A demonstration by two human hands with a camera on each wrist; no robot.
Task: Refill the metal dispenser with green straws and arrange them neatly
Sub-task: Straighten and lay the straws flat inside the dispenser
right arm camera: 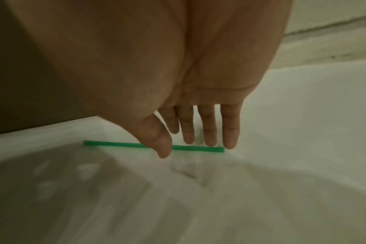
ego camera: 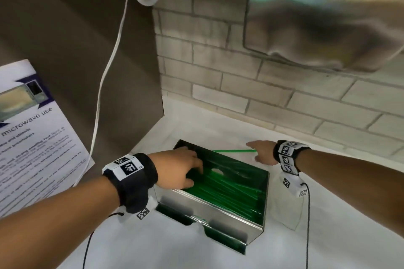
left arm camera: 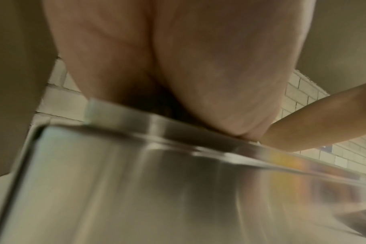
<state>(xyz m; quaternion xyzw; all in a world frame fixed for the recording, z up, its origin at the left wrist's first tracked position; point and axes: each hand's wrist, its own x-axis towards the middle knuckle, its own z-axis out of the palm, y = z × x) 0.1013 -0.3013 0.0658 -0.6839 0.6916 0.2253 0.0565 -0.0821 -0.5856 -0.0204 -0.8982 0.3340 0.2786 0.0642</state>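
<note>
Both my hands are at the metal dispenser (ego camera: pixel 209 205), which sits on the white counter (ego camera: pixel 328 236) half full of green straws (ego camera: pixel 227 188).

My left hand (ego camera: pixel 177 170) reaches into the open top, fingers bent down onto the straws; I cannot tell whether it grips any. My right hand (right arm camera: pixel 178 82) hangs loose, fingers (right arm camera: pixel 230 132) straight, thumb and fingertips either side of one stray straw (right arm camera: pixel 190 148) lying flat on the counter just behind the dispenser, near the brick wall (ego camera: pixel 240 72).
</note>
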